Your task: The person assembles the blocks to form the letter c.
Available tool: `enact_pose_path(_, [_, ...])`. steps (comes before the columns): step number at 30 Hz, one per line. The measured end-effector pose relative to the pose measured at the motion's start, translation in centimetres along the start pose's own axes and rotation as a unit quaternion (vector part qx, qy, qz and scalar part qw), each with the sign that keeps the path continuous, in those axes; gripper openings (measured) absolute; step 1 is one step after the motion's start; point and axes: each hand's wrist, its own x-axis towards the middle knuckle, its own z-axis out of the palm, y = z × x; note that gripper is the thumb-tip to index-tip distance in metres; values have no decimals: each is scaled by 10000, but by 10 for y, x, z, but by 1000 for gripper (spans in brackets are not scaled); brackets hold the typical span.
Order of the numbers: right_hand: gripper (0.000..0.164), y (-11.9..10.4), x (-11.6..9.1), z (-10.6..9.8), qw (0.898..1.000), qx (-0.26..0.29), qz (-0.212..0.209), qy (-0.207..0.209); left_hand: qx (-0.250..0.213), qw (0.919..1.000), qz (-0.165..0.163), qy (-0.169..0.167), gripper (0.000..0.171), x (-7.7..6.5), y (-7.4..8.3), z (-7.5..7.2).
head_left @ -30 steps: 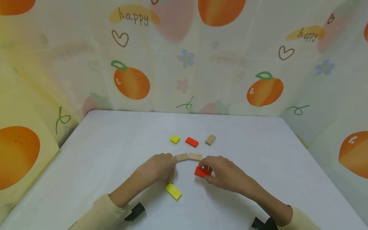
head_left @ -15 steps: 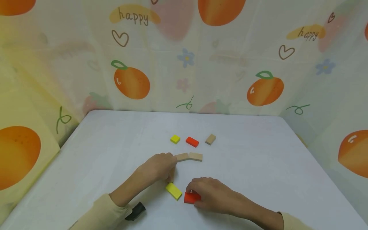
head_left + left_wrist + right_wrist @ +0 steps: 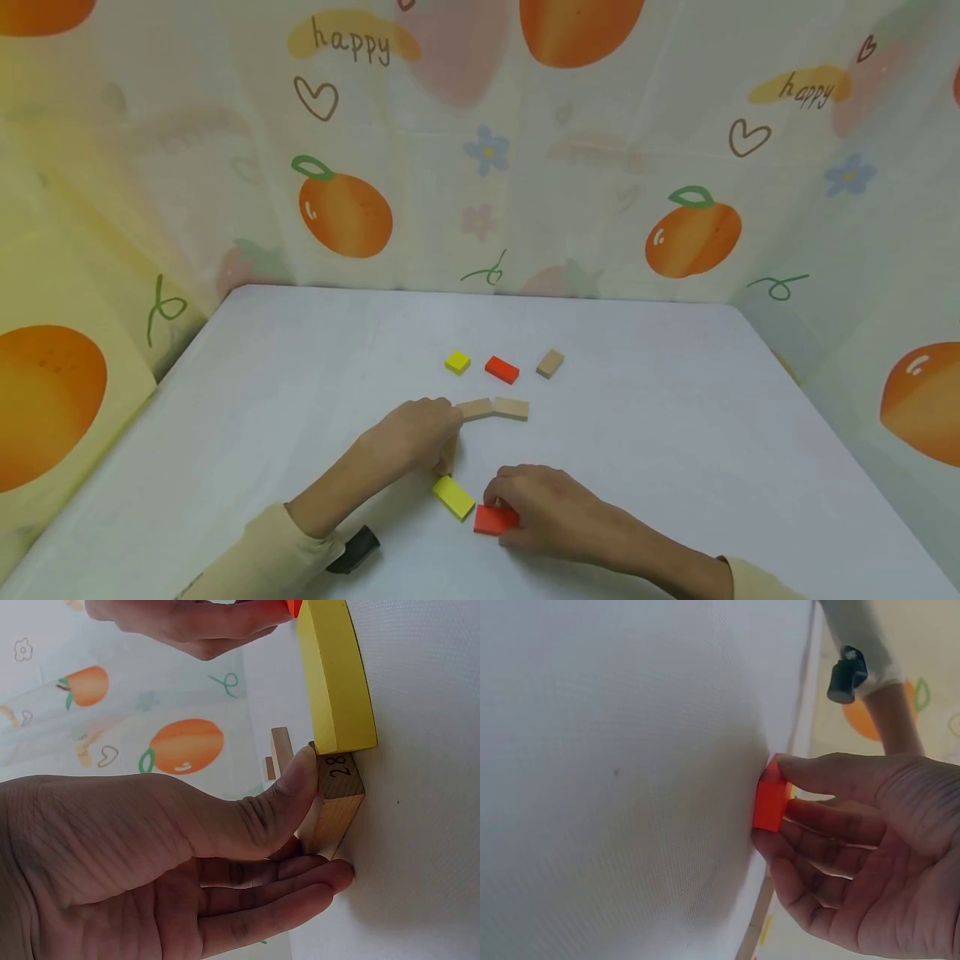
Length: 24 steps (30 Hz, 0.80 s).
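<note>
My left hand (image 3: 412,435) pinches a plain wooden block (image 3: 335,817) between thumb and fingers; the number 28 is written on it. Against that block's near end lies a yellow block (image 3: 453,498), set at a slant on the table. With thumb and fingertips, my right hand (image 3: 551,510) holds a red block (image 3: 493,520) low at the table, its left end right by the yellow block's near corner. Two more wooden blocks, a left one (image 3: 474,409) and a right one (image 3: 511,408), run end to end beyond my left fingertips. The left hand hides part of its block.
Farther back on the white table (image 3: 675,400) lie a small yellow block (image 3: 457,362), another red block (image 3: 502,369) and a wooden block (image 3: 550,363), spaced apart. A fruit-printed cloth (image 3: 570,183) hangs behind the table. A black device (image 3: 354,550) sits at the left wrist.
My right hand has brought the red block toward me and left, from near the right wooden block to the yellow block's near end. The left hand has stayed in place.
</note>
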Motion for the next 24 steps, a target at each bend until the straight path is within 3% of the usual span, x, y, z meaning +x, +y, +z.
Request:
enact_pose_path(13, [28,-1,4,1,9999,-55,-134,46,-43,10000,-57,-14,22,-1,0,0])
enact_pose_path(24, [29,-4,7,-1,9998,-135,134,-54,0,10000,-42,22,25,0,1,0])
